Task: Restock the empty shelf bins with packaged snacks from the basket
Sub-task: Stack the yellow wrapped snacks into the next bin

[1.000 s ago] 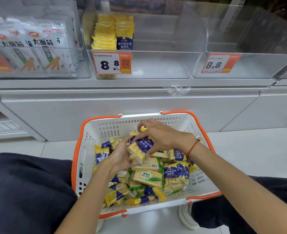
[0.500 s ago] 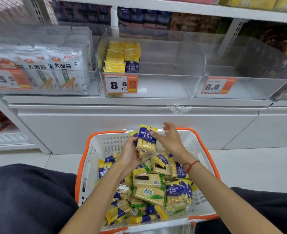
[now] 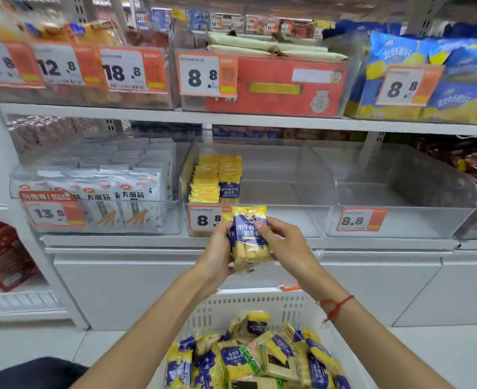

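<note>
I have one yellow-and-blue snack pack up in front of me, held upright between both hands; it may be more than one pressed together, I cannot tell. My left hand cups its left edge and bottom with fingers curled round it. My right hand pinches the right side, thumb across the blue label, fingers wrapped behind. The pack sits just in front of the price tag on the middle clear bin, level with its front wall.

That middle bin holds two short rows of the same yellow packs at its left side, the rest of it bare. The clear bin to the right shows nothing inside and carries one orange tag. The bin to the left is full of white packets.

Below my arms, the white basket with an orange rim is heaped with many more yellow-and-blue packs, too jumbled to count. A red cord circles my right wrist.
</note>
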